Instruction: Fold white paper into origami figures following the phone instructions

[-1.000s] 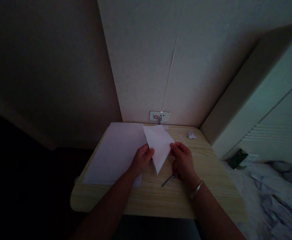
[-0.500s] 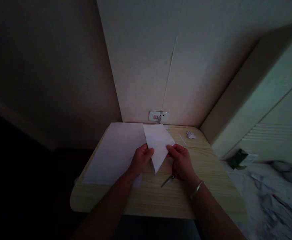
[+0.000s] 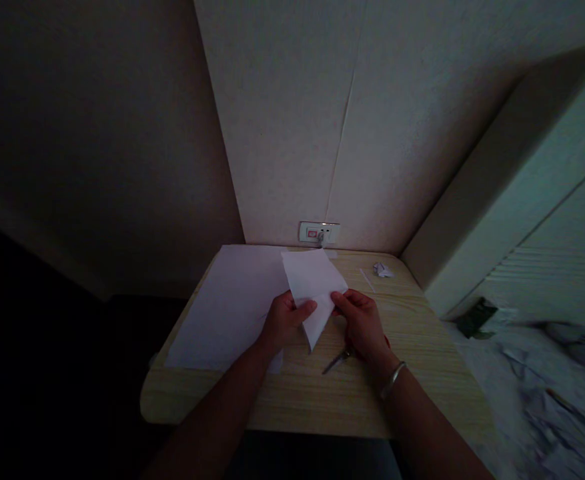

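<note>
A white folded piece of paper (image 3: 312,275), tapering to a point toward me, is held up between both hands above the table. My left hand (image 3: 285,320) pinches its left edge, the thumb lying across the front. At the right corner, my right hand (image 3: 362,317) grips it between thumb and fingers. Scissors (image 3: 339,358) with red handles lie on the table beneath my right hand, which partly hides them. Left of the hands, large white sheets of paper (image 3: 237,300) lie flat, and my left forearm crosses over their edge.
The pale wooden table (image 3: 322,407) stands against the wall. A crumpled bit of paper (image 3: 383,270) and a thin paper strip (image 3: 367,280) lie at its back right. Above the back edge is a wall socket (image 3: 319,232) with a plug in it.
The folded paper has shifted slightly left and tilted. My left thumb has slid further right across its front, and my right hand has moved a little left with it.
</note>
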`<state>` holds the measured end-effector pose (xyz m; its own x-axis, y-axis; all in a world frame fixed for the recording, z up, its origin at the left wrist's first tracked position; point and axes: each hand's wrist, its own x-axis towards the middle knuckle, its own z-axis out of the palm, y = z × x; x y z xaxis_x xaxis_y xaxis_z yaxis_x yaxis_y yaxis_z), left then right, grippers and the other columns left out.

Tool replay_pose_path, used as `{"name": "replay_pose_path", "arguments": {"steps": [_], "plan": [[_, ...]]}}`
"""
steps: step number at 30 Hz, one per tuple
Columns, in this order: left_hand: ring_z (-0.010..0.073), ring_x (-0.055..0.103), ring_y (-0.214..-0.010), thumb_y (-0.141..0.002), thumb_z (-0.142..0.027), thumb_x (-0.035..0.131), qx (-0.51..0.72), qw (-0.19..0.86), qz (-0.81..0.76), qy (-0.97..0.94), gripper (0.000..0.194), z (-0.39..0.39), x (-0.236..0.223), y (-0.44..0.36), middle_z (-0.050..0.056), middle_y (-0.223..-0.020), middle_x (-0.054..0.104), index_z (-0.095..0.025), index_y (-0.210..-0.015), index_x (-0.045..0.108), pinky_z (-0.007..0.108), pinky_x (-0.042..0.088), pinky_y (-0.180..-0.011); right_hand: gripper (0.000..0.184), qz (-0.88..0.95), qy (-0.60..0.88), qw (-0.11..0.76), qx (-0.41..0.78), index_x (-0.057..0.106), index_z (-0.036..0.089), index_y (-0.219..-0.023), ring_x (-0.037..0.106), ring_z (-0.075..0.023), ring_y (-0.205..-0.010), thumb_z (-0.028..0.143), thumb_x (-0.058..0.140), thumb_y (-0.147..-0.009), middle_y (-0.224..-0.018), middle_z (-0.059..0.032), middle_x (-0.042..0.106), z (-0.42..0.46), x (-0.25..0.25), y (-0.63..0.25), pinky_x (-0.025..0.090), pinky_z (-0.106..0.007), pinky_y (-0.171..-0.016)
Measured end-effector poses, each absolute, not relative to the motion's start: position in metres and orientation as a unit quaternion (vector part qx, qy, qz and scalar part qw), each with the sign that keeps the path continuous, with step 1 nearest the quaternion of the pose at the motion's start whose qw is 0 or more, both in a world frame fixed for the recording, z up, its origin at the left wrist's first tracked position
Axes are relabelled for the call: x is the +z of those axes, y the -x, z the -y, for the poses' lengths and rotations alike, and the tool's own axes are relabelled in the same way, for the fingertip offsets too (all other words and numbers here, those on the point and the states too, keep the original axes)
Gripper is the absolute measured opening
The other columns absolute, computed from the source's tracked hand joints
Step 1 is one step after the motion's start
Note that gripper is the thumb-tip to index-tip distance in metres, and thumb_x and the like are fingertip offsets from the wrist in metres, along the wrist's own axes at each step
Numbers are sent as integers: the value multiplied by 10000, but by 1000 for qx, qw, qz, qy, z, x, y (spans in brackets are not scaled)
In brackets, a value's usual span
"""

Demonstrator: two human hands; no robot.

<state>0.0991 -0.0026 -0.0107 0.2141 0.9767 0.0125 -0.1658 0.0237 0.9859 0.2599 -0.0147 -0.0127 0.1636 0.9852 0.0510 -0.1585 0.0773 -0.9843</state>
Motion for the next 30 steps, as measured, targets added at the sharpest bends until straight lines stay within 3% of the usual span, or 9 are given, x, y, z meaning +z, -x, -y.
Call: {"name": "replay_pose_path", "arguments": {"steps": [30], "plan": [[150,582,-684,-796,-440,576,470,542,-407,-565,368,3,-14,-101,68,-830,700,-107,-926,660,234,432,-609,247,431,480,604,467,609,178,-593,473,-103,-538,368,700,-723,-554,38,564,15,-13,-261,358,-228,-543]]}}
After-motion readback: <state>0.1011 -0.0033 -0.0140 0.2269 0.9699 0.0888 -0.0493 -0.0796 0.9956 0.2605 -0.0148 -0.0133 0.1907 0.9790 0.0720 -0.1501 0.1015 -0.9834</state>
